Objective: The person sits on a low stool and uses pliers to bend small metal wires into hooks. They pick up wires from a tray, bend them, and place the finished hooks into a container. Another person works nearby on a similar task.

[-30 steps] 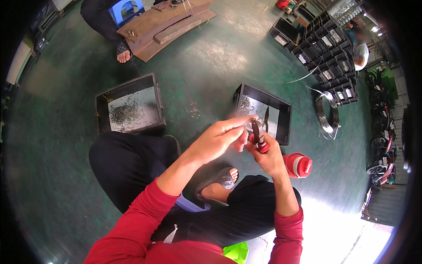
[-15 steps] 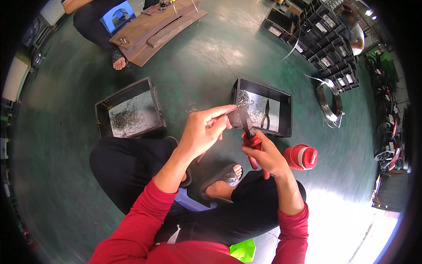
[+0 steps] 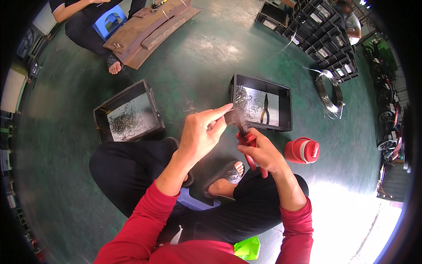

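Here, red-handled pliers point(image 3: 247, 140) sit gripped in the right hand point(image 3: 263, 152), while the left hand point(image 3: 203, 132) pinches at their jaws above the lap. Beyond lies a glossy green floor point(image 3: 198, 57) with two black crates point(image 3: 129, 112) of wire bits, a red cap point(image 3: 301, 150), a wire coil point(image 3: 329, 92) and stacked crates point(image 3: 325, 20).

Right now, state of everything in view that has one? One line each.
red-handled pliers: gripped in right hand, head up at left hand fingertips
left bin: open, holds tangled wire pieces
right bin: open, holds wire pieces and spare pliers lying flat
red bottle: lying on its side on floor
wire coil: coiled, flat on floor
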### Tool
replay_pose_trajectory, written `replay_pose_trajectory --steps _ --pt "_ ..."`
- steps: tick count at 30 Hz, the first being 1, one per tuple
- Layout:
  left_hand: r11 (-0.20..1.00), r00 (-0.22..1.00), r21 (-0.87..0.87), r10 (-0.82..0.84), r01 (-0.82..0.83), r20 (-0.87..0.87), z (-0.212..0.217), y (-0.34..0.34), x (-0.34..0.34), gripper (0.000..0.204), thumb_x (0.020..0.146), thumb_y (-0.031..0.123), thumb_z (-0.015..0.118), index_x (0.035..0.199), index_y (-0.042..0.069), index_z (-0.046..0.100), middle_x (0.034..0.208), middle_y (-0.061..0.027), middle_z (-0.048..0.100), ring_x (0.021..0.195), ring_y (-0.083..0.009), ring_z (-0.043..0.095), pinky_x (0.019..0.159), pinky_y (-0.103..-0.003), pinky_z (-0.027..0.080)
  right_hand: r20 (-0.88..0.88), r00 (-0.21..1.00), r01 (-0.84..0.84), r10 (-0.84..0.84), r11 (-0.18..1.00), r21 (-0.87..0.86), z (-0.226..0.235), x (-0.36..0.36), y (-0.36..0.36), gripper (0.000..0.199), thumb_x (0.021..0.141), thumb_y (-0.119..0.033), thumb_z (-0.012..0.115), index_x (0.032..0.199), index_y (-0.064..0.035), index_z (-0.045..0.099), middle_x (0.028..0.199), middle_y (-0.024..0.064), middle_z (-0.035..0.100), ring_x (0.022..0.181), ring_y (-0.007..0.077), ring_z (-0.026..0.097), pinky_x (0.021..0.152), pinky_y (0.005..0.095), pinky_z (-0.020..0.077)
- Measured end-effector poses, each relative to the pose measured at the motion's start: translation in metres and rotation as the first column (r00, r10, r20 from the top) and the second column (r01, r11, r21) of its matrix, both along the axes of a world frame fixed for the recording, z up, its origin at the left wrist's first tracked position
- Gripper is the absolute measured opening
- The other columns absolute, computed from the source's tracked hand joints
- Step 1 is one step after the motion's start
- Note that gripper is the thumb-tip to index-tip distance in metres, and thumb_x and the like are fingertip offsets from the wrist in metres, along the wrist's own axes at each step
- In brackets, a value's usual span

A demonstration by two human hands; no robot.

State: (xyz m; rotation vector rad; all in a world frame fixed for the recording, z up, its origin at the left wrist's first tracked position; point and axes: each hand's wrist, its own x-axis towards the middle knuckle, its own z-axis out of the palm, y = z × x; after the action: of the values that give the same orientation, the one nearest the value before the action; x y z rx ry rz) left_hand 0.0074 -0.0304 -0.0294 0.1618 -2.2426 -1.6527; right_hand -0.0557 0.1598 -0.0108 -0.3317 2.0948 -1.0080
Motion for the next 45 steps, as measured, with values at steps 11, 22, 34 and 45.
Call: replay_pose_trajectory --steps 11,22,34,45 --pt "0.996 0.995 0.015 -0.083 0.083 0.046 -0.001 -0.011 -0.003 0.030 0.090 0.007 0.054 0.117 0.008 0.066 0.077 -0.0023 0.065 0.062 -0.0069 0.054 0.058 -0.021 0.045 -0.008 0.998 -0.059 0.060 0.994 0.097 0.011 0.003 -0.004 0.035 0.091 -0.031 0.061 0.103 0.0021 0.055 0.070 0.0050 0.056 0.050 0.0095 0.049 0.048 0.0267 0.0408" --pt "0.949 0.781 -0.316 0.183 0.020 0.597 -0.266 0.029 0.014 0.072 0.089 0.042 0.056 0.140 -0.002 0.031 0.143 -0.0235 0.034 0.133 -0.0423 0.030 0.102 -0.056 0.032 0.549 0.801 0.389 -0.240 0.905 -0.171 -0.024 -0.034 0.009 0.037 0.090 -0.041 0.061 0.087 -0.0042 0.055 0.073 0.0041 0.056 0.066 0.0152 0.055 0.064 0.0312 0.0461" --pt "0.861 0.651 -0.441 0.184 0.255 0.737 -0.303 0.022 0.039 0.070 0.072 0.010 0.066 0.134 0.006 0.034 0.131 -0.0264 0.041 0.118 -0.0421 0.044 0.090 -0.054 0.043 0.725 0.632 0.537 -0.274 0.830 -0.154 -0.021 -0.048 0.014 0.033 0.090 -0.038 0.063 0.095 -0.0064 0.053 0.084 0.0063 0.059 0.078 0.0205 0.062 0.073 0.0424 0.0539" --pt "0.922 0.864 0.387 -0.181 -0.017 0.470 -0.179 0.016 0.000 0.021 0.085 0.016 0.063 0.100 0.002 0.060 0.077 -0.0037 0.061 0.069 -0.0120 0.058 0.063 -0.028 0.046 0.495 0.781 0.484 -0.380 0.870 -0.095 -0.037 -0.044 -0.002 0.032 0.088 -0.036 0.066 0.094 -0.0069 0.055 0.079 0.0044 0.058 0.068 0.0194 0.060 0.065 0.0354 0.0494"
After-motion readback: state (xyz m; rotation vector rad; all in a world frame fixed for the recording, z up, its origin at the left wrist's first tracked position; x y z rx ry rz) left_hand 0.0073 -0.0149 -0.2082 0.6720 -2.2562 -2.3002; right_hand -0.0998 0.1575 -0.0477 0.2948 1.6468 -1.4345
